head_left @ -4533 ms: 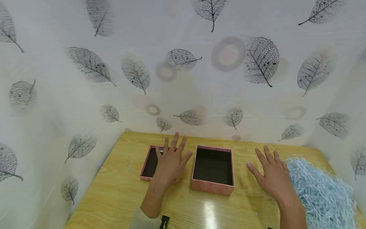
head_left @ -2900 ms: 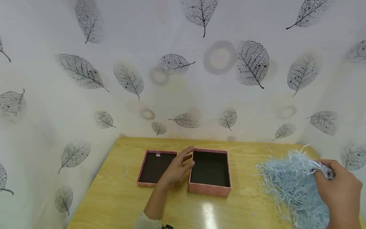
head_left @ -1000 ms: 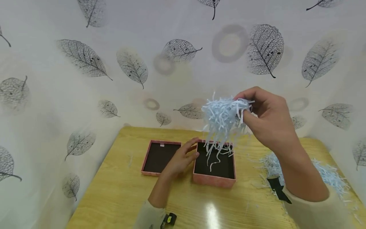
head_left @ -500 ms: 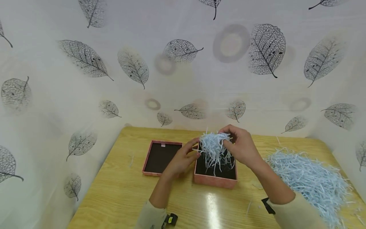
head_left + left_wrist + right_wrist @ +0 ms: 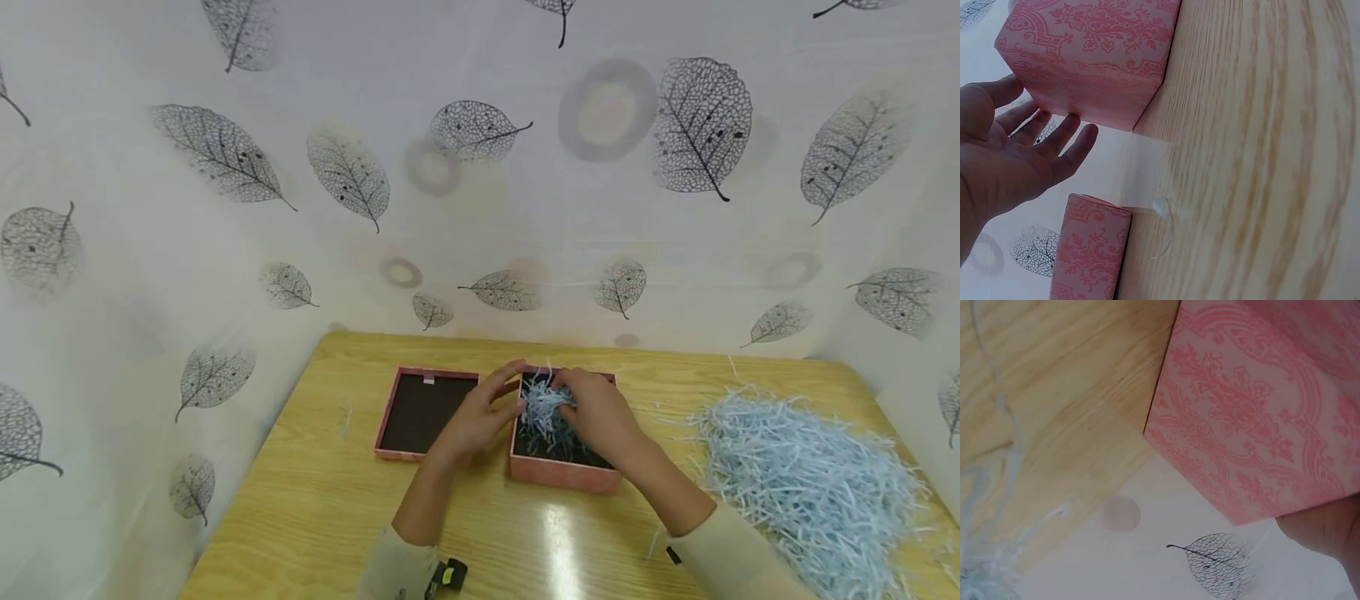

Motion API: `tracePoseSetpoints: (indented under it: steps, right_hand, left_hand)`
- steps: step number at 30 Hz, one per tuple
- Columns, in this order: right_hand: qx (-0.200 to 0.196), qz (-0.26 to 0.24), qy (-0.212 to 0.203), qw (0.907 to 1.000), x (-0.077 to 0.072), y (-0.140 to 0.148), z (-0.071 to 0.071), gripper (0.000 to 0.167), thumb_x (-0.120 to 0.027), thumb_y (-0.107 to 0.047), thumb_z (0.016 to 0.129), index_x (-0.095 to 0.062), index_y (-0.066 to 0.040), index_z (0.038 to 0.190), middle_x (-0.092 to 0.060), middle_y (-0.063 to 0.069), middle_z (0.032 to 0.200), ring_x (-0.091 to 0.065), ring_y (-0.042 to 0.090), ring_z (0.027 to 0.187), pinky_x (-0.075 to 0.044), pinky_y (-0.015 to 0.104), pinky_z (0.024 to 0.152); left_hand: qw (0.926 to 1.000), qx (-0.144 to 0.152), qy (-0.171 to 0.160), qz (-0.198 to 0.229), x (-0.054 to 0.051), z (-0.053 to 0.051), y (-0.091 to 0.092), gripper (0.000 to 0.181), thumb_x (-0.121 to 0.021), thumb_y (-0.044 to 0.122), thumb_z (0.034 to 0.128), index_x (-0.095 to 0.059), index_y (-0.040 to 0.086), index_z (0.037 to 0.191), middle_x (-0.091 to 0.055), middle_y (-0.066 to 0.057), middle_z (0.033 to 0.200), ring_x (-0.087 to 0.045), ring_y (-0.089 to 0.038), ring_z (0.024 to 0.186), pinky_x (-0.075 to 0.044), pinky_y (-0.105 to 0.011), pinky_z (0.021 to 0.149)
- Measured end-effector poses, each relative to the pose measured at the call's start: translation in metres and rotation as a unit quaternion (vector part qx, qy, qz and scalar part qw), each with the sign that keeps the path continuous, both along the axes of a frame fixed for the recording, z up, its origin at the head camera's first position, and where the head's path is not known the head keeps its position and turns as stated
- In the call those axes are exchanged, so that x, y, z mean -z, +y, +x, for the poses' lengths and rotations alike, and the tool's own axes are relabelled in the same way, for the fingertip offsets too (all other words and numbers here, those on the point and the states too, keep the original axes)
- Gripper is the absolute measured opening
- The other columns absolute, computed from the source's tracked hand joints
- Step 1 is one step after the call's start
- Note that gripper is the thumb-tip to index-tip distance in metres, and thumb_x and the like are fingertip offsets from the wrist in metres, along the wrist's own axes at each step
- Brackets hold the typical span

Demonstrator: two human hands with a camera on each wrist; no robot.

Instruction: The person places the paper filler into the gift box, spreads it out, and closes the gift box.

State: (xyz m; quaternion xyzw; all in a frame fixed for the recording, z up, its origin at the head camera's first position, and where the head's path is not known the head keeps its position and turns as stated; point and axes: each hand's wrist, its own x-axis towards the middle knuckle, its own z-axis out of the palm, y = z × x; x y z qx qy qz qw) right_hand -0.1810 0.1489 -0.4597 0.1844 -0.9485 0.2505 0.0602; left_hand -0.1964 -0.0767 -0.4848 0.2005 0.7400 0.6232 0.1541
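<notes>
A pink patterned box (image 5: 564,476) with a dark inside stands at the table's middle. The left hand (image 5: 476,423) rests against its left side, fingers relaxed; in the left wrist view the fingertips of that hand (image 5: 1013,147) touch the patterned wall (image 5: 1085,62). Inside the box, the right hand (image 5: 602,414) pinches a bunch of pale blue paper shreds (image 5: 545,408), low in the left part. The right wrist view shows the box's outer wall (image 5: 1229,419) and only a part of the right hand (image 5: 1325,528) at the edge.
A shallow pink lid (image 5: 397,456) lies left of the box, dark inside up. A large heap of blue shreds (image 5: 817,492) covers the table's right side. Loose strands lie on the wooden table (image 5: 300,500). A leaf-patterned curtain (image 5: 480,217) surrounds the back and sides.
The right hand took shreds from the heap, carried them left over the box and lowered them into it. The left hand moved from above the lid to the box's left side.
</notes>
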Motion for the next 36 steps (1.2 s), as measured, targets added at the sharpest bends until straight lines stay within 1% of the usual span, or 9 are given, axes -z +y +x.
tracePoseSetpoints:
  steps: [4, 7, 9, 12, 17, 22, 27, 32, 36]
  right_hand:
    - [-0.030, 0.091, -0.043, 0.9944, 0.002, -0.013, -0.002, 0.020, -0.079, 0.002, 0.087, -0.074, -0.006, 0.105, -0.071, 0.008, 0.094, -0.070, 0.027, 0.086, -0.059, 0.045, 0.069]
    - [-0.045, 0.110, -0.075, 0.9901, 0.002, -0.017, -0.002, 0.020, -0.081, -0.001, 0.087, -0.075, -0.006, 0.106, -0.070, 0.008, 0.095, -0.071, 0.028, 0.090, -0.061, 0.047, 0.072]
    - [-0.052, 0.096, -0.083, 0.9906, -0.001, -0.013, 0.000, 0.025, -0.084, -0.005, 0.086, -0.075, -0.005, 0.109, -0.071, 0.009, 0.099, -0.072, 0.029, 0.093, -0.061, 0.048, 0.076]
    - [-0.068, 0.056, -0.075, 0.9933, -0.008, -0.001, 0.003, 0.036, -0.088, -0.009, 0.085, -0.074, -0.002, 0.117, -0.073, 0.012, 0.109, -0.071, 0.032, 0.103, -0.061, 0.050, 0.087]
    - [-0.084, -0.008, -0.066, 0.9942, -0.029, 0.025, 0.008, 0.044, -0.089, -0.012, 0.086, -0.072, 0.002, 0.123, -0.074, 0.016, 0.117, -0.070, 0.036, 0.110, -0.058, 0.053, 0.096]
    - [-0.054, -0.041, -0.070, 0.9953, -0.051, 0.053, 0.019, 0.046, -0.086, -0.016, 0.090, -0.069, 0.001, 0.129, -0.072, 0.017, 0.124, -0.068, 0.040, 0.115, -0.056, 0.057, 0.098]
    - [-0.005, -0.049, -0.074, 0.9961, -0.061, 0.093, 0.032, 0.052, -0.084, -0.021, 0.093, -0.065, -0.001, 0.137, -0.068, 0.020, 0.134, -0.063, 0.045, 0.121, -0.052, 0.063, 0.101]
    - [0.065, -0.028, -0.071, 0.9949, -0.055, 0.145, 0.044, 0.061, -0.083, -0.029, 0.094, -0.060, 0.002, 0.142, -0.061, 0.028, 0.139, -0.056, 0.053, 0.123, -0.049, 0.067, 0.098]
    - [0.128, 0.005, -0.098, 0.9869, -0.043, 0.193, 0.052, 0.069, -0.079, -0.036, 0.097, -0.054, 0.004, 0.147, -0.047, 0.039, 0.148, -0.047, 0.064, 0.124, -0.047, 0.072, 0.089]
  left_hand:
    - [1.0000, 0.002, -0.006, 0.006, 0.001, 0.000, -0.001, 0.060, -0.060, 0.010, 0.1087, -0.041, 0.024, 0.164, -0.029, -0.002, 0.173, -0.036, -0.035, 0.155, -0.046, -0.054, 0.116]
    - [0.9999, 0.008, -0.007, 0.007, 0.003, 0.000, -0.001, 0.060, -0.060, 0.011, 0.1089, -0.041, 0.025, 0.164, -0.029, -0.001, 0.173, -0.035, -0.034, 0.155, -0.046, -0.053, 0.115]
    - [0.9999, 0.012, -0.007, 0.007, 0.004, 0.000, 0.000, 0.060, -0.060, 0.012, 0.1092, -0.041, 0.026, 0.164, -0.029, 0.000, 0.173, -0.036, -0.033, 0.155, -0.046, -0.053, 0.115]
    - [0.9999, 0.012, -0.006, 0.003, 0.005, 0.000, 0.000, 0.060, -0.060, 0.013, 0.1091, -0.040, 0.026, 0.164, -0.029, 0.000, 0.173, -0.037, -0.033, 0.155, -0.047, -0.051, 0.115]
    - [0.9999, 0.013, 0.002, 0.000, 0.004, -0.001, 0.000, 0.061, -0.061, 0.012, 0.1083, -0.040, 0.023, 0.165, -0.030, -0.001, 0.173, -0.038, -0.033, 0.154, -0.047, -0.050, 0.115]
    - [0.9999, 0.015, 0.006, 0.002, 0.003, 0.000, 0.000, 0.062, -0.061, 0.010, 0.1080, -0.039, 0.022, 0.165, -0.030, -0.003, 0.173, -0.038, -0.034, 0.154, -0.047, -0.050, 0.115]
    - [0.9999, 0.009, 0.013, -0.004, 0.002, 0.000, -0.001, 0.062, -0.061, 0.011, 0.1082, -0.039, 0.023, 0.165, -0.030, -0.002, 0.172, -0.038, -0.034, 0.154, -0.048, -0.048, 0.114]
    - [0.9999, 0.009, 0.013, -0.001, 0.002, -0.001, -0.001, 0.061, -0.060, 0.013, 0.1087, -0.040, 0.024, 0.165, -0.031, 0.000, 0.172, -0.038, -0.034, 0.154, -0.048, -0.047, 0.114]
    - [0.9999, 0.010, 0.008, -0.002, 0.003, -0.001, -0.001, 0.061, -0.061, 0.013, 0.1088, -0.040, 0.025, 0.165, -0.031, 0.001, 0.172, -0.038, -0.033, 0.154, -0.048, -0.047, 0.114]
